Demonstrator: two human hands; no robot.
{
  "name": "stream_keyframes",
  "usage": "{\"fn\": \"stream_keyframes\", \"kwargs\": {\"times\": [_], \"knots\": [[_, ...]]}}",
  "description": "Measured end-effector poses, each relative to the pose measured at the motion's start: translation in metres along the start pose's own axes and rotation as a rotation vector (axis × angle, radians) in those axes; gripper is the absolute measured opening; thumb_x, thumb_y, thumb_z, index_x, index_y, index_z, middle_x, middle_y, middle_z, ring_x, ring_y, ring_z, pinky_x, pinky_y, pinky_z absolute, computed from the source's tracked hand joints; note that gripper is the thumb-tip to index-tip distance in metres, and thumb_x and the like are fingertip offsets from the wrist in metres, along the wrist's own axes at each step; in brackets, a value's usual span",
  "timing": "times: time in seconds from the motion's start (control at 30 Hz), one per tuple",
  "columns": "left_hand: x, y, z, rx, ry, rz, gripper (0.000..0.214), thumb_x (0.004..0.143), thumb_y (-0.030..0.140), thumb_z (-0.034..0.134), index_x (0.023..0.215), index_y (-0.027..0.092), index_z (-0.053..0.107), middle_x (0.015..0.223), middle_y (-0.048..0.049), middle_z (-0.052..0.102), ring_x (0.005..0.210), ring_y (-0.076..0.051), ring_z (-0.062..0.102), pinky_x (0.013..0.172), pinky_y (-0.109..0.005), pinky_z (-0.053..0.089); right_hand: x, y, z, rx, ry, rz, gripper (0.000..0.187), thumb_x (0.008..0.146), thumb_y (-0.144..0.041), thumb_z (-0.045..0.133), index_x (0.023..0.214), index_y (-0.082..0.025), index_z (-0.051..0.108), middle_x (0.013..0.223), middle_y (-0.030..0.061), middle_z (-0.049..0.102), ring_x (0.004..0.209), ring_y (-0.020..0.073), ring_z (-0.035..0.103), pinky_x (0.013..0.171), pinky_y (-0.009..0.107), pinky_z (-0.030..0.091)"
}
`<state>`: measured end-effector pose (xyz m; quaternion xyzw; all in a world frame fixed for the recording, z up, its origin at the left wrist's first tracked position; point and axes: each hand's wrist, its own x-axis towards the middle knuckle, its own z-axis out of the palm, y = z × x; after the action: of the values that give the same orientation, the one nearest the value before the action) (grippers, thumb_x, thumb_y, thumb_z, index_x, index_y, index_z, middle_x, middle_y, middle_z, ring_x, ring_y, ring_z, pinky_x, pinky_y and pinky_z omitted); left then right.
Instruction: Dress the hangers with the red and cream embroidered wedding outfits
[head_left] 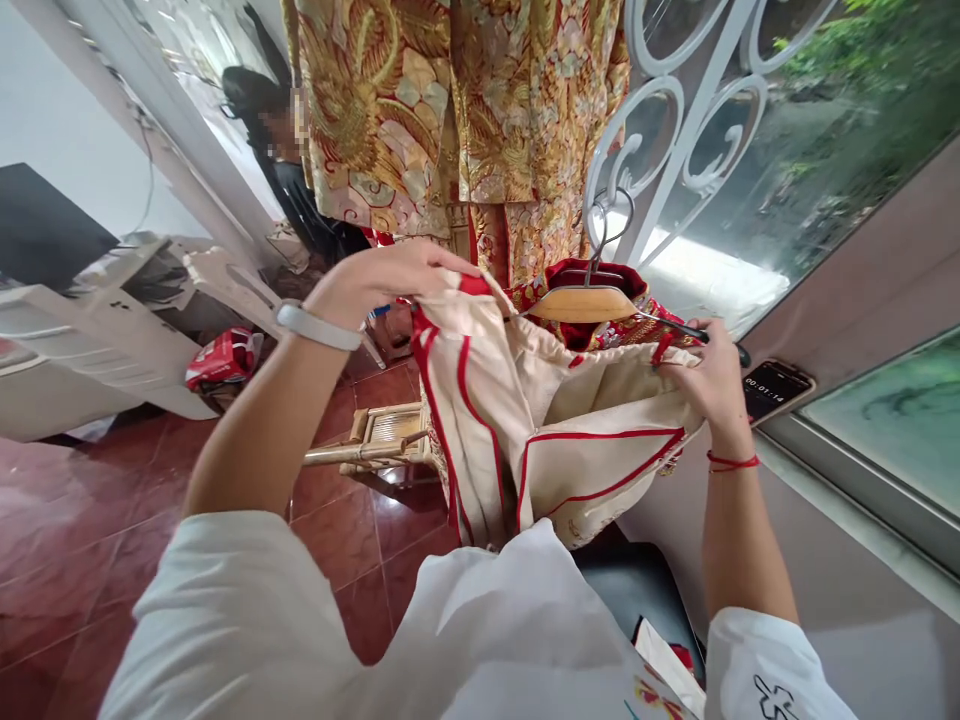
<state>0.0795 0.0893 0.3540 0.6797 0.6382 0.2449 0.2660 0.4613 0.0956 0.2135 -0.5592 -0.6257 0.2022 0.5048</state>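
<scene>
A cream skirt with red edging and a gathered waistband hangs between my two hands, its lining facing me. My left hand is closed over the waistband's left end, thumb and fingers around a red patch. At the other end my right hand pinches the waistband close to the hanger's dark arm. The wooden-centred hanger hangs by its metal hook from the white window grille, with a red embroidered jacket on it behind the skirt. Whether the skirt is fastened to the hanger, I cannot tell.
Gold embroidered garments hang above, beside the white scrolled grille. A phone showing a timer leans at the window sill. Below are a bamboo stool and a black seat. A person is at the back left.
</scene>
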Motion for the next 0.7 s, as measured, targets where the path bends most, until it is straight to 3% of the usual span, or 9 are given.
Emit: {"fn": "stream_keyframes", "kwargs": {"times": [0.1,0.2,0.27,0.4,0.53,0.6,0.7], "knots": [[0.002,0.025,0.044,0.229,-0.049,0.091,0.053,0.069,0.005,0.059,0.119,0.008,0.075,0.103,-0.0073,0.076,0.104,-0.029,0.068,0.096,-0.036,0.051,-0.009,0.002,0.009,-0.047,-0.022,-0.03,0.06,0.057,-0.032,0.067,0.113,-0.02,0.049,0.075,0.0013,0.063,0.068,0.0256,0.062,0.067,0.039,0.051],[0.0,0.024,0.086,0.339,0.109,0.141,0.039,0.085,0.017,0.055,0.118,0.006,0.073,0.117,-0.0149,0.073,0.111,-0.029,0.066,0.103,-0.038,0.047,-0.012,0.003,0.014,-0.082,-0.026,-0.017,0.065,0.059,-0.028,0.063,0.121,-0.017,0.047,0.072,0.0017,0.064,0.067,0.0266,0.062,0.07,0.04,0.052],[-0.002,0.014,0.101,0.395,0.182,0.199,0.039,0.094,0.026,0.049,0.122,0.007,0.07,0.125,-0.0163,0.07,0.118,-0.029,0.063,0.106,-0.038,0.046,-0.012,0.002,0.016,-0.083,-0.037,-0.013,0.068,0.059,-0.026,0.06,0.124,-0.016,0.046,0.07,0.0016,0.064,0.067,0.0269,0.062,0.069,0.04,0.052],[-0.006,-0.004,0.105,0.609,0.229,0.347,0.039,0.102,0.024,0.037,0.125,0.012,0.065,0.122,-0.0158,0.07,0.114,-0.027,0.066,0.095,-0.036,0.049,-0.009,-0.001,0.019,-0.066,-0.031,-0.007,0.07,0.059,-0.025,0.058,0.127,-0.015,0.046,0.069,0.0012,0.064,0.067,0.0263,0.062,0.068,0.039,0.052],[-0.002,-0.018,0.103,0.769,0.294,0.385,0.038,0.102,0.019,0.035,0.125,0.017,0.065,0.114,-0.0149,0.071,0.102,-0.027,0.069,0.082,-0.034,0.05,-0.017,0.009,0.01,0.0,-0.098,0.016,0.075,0.062,-0.029,0.066,0.133,-0.018,0.044,0.074,0.0001,0.065,0.066,0.0251,0.063,0.065,0.038,0.054],[0.001,-0.024,0.103,0.789,0.321,0.399,0.039,0.102,0.018,0.036,0.127,0.02,0.065,0.113,-0.0138,0.071,0.101,-0.026,0.069,0.08,-0.033,0.049,-0.027,0.022,-0.003,0.078,-0.086,0.048,0.082,0.061,-0.031,0.072,0.137,-0.021,0.042,0.088,0.003,0.068,0.067,0.0234,0.065,0.063,0.036,0.055],[0.005,-0.029,0.102,0.789,0.318,0.418,0.04,0.101,0.018,0.036,0.13,0.021,0.064,0.114,-0.0136,0.071,0.102,-0.026,0.069,0.076,-0.032,0.047,-0.037,0.044,-0.027,0.166,0.084,0.129,0.087,0.054,-0.033,0.079,0.134,-0.026,0.046,0.119,0.0077,0.065,0.077,0.0212,0.067,0.066,0.034,0.056]]}}
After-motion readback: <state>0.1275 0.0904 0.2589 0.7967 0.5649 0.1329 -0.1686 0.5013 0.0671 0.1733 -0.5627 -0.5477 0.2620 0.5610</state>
